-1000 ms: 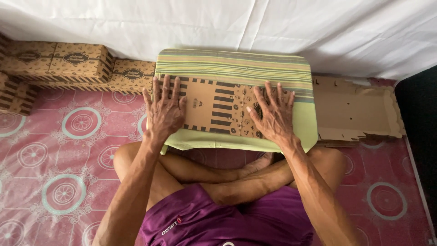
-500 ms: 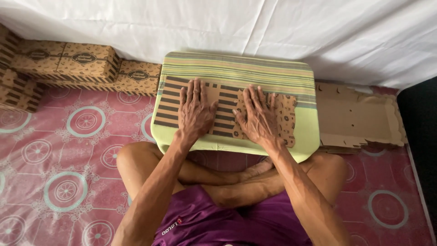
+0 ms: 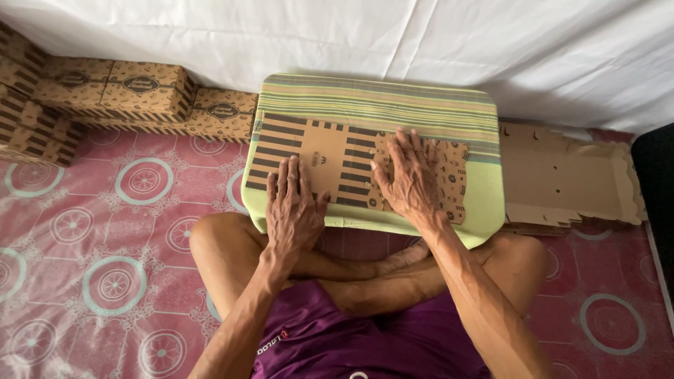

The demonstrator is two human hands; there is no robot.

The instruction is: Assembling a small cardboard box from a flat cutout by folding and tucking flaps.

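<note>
Seen from the head camera, a flat brown cardboard box blank (image 3: pixel 351 165), printed with dark stripes and small motifs, lies on a green striped cushion (image 3: pixel 379 105) across the person's lap. The left hand (image 3: pixel 291 210) and right hand (image 3: pixel 411 179) press flat on it, fingers spread, gripping nothing.

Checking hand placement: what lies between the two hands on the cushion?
In the head view, only the flat printed cardboard sheet spans between left hand and right hand.

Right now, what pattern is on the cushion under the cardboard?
Thin horizontal stripes in green, yellow and pink on the cushion, seen in the head view.
</note>
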